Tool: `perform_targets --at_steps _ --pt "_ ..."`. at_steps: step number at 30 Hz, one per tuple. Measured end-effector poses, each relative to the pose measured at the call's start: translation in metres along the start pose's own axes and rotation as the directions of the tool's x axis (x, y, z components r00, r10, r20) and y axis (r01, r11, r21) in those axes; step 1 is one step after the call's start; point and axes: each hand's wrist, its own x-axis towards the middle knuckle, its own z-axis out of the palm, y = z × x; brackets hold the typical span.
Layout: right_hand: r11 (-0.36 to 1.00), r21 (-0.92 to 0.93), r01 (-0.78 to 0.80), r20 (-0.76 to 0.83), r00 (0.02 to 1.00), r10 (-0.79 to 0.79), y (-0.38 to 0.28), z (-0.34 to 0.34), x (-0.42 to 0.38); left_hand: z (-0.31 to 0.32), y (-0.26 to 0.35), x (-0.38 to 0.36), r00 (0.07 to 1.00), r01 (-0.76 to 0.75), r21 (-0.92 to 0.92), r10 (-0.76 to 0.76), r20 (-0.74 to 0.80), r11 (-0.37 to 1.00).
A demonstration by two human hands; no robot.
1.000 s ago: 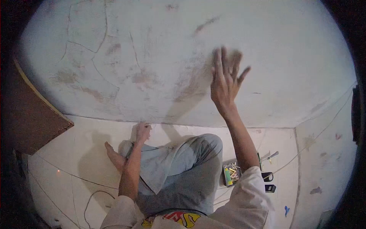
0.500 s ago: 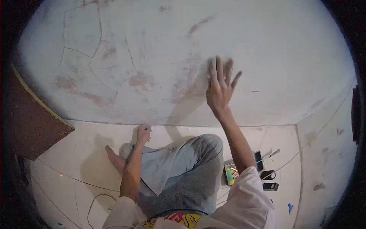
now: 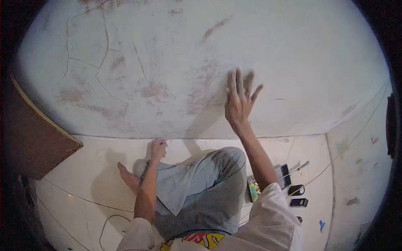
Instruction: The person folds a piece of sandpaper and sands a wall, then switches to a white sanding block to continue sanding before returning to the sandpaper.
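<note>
A pale, scuffed wall [image 3: 301, 54] is met by a light floor [image 3: 96, 148] along one seam; the wall's length is run left to right, its face turned toward the seated person. The right hand [image 3: 238, 102] is held at the wall, unclenched, four fingers spread and pointed up it; whether the palm is pressed flat cannot be told. The wall is extended behind this hand and to both sides. Lower left of it, the left hand [image 3: 158, 149] is set near the wall's base, fingers partly curled; whether anything is grasped cannot be told. Lower right of the right hand, on the floor, are seen one tray [image 3: 248, 191], one dark slab [image 3: 286, 180], one thin tool [image 3: 302, 166], one black roll [image 3: 296, 190], one black box [image 3: 298, 203] and one blue piece [image 3: 322, 226]. One brown board [image 3: 46, 134] is placed left of both hands.
</note>
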Motion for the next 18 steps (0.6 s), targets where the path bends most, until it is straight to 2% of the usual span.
perform_targets --at_steps 2,3,5,6,7,10,12,14,16,18 --pt "0.999 -0.002 0.032 -0.078 0.996 -0.032 -0.021 -0.027 0.054 -0.001 0.001 0.001 1.0 0.008 -0.016 -0.007 0.023 1.0" --pt "1.0 -0.002 0.024 -0.068 0.997 -0.024 -0.024 -0.03 0.061 0.0 -0.009 0.007 1.0 0.007 -0.019 -0.007 0.03 1.0" --pt "0.998 0.016 0.057 -0.148 0.988 -0.054 -0.026 -0.032 0.07 -0.001 -0.018 0.01 0.999 0.002 -0.02 -0.001 0.044 1.0" --pt "0.998 0.013 0.06 -0.157 0.986 -0.057 -0.021 -0.03 0.062 -0.002 -0.021 0.01 1.0 0.009 -0.025 -0.009 -0.004 1.0" --pt "0.998 -0.016 0.056 -0.128 0.99 -0.057 -0.012 -0.022 0.043 -0.002 -0.021 0.009 0.998 0.016 -0.035 -0.018 -0.055 0.999" --pt "0.998 -0.059 0.012 0.0 1.0 -0.012 0.011 -0.003 -0.018 -0.005 -0.017 0.004 0.998 -0.012 -0.056 0.008 -0.06 0.998" --pt "0.999 -0.05 0.01 0.03 1.0 -0.009 0.012 -0.002 -0.028 -0.003 -0.016 0.003 0.999 -0.001 -0.071 -0.002 -0.05 0.997" --pt "0.999 -0.047 -0.007 0.057 0.998 0.01 0.004 -0.008 -0.014 -0.003 -0.007 0.002 0.999 0.006 -0.073 -0.008 -0.032 0.997" --pt "0.999 -0.003 0.041 -0.023 0.999 -0.041 -0.003 -0.011 0.016 -0.002 0.002 0.001 1.0 -0.006 0.053 0.005 0.013 0.999" --pt "0.998 0.022 0.061 -0.064 0.996 -0.06 -0.024 -0.036 0.066 -0.003 -0.005 0.006 1.0 0.002 0.046 -0.002 0.008 0.999"
